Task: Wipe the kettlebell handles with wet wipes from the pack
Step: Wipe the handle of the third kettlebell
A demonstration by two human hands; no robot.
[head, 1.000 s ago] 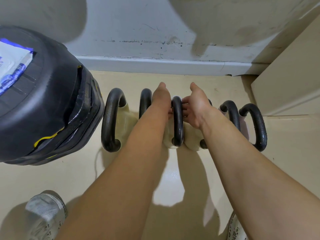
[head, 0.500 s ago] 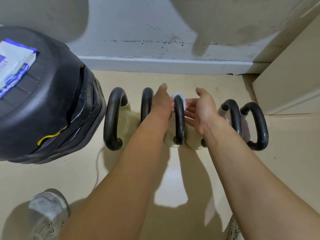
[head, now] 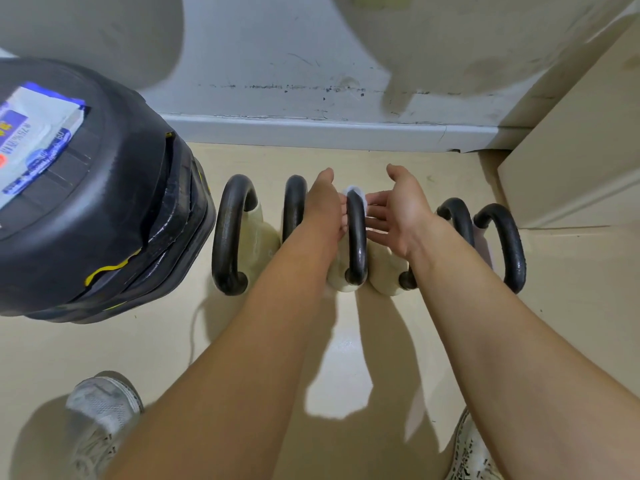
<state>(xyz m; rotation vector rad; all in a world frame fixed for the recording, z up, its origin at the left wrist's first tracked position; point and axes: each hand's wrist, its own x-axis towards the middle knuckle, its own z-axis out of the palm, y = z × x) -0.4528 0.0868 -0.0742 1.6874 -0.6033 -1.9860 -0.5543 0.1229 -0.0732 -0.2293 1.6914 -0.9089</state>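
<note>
Flanking the middle black arched metal kettlebell handle point(head: 356, 244), the two hands sit one on each side of it. A small white wet wipe point(head: 352, 192) is draped over its far, upper end. The handle's arch runs away from the person towards the grey wall point(head: 311, 64), so I judge the wiping stroke must follow that line, from the far crest back to the near foot.

The left hand point(head: 325, 207) lies against the handle's left side with its thumb pointing forward. Its fingertips are hidden behind the bar, so whether they pinch the wipe cannot be told. The right hand point(head: 403, 211) is spread, with straight fingers reaching in from the right, at or just short of the wipe. Both hands are about equally near.

The neighbouring black handle on the left point(head: 294, 206) stands just beside the left hand, which leaves little room. Two more black handles point(head: 502, 244) stand beyond the right wrist.

The blue-and-white pack of wet wipes point(head: 34, 133) lies well apart, on a big black round drum point(head: 114, 220) at the left. All of this stands on the beige floor point(head: 339, 375).
</note>
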